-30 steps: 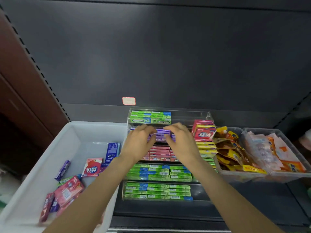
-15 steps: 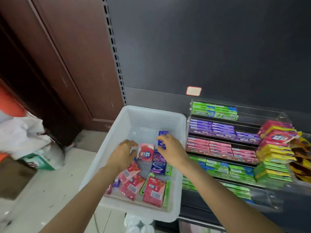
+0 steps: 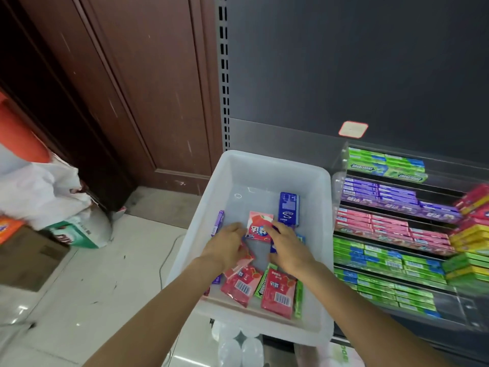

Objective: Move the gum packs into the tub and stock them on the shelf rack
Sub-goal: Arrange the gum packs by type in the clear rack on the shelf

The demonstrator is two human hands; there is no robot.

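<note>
The white tub point(image 3: 265, 158) stands left of the clear tiered rack point(image 3: 340, 165). Loose gum packs lie in the tub: a blue pack point(image 3: 289, 211), a pink pack point(image 3: 258, 225), a purple stick point(image 3: 218, 223), more pink packs point(image 3: 277, 294) and green sticks point(image 3: 262, 283). My left hand point(image 3: 227, 245) is curled down on a tilted pink pack point(image 3: 246, 256). My right hand point(image 3: 287, 245) lies over another blue pack point(image 3: 273, 247), fingertips touching the pink pack; its grip is hidden. The rack holds rows of green, purple point(image 3: 383, 193) and pink gum.
Red, yellow and green packs point(image 3: 473, 234) are stacked at the rack's right end. A brown wooden door point(image 3: 132, 102) is at the left, with a white bag point(image 3: 39, 186) and a cardboard box point(image 3: 26, 258) on the floor. Clear bottles point(image 3: 238, 345) sit under the tub.
Both hands left the purple row on the rack and came down into the tub. The view swung left from the rack to the tub.
</note>
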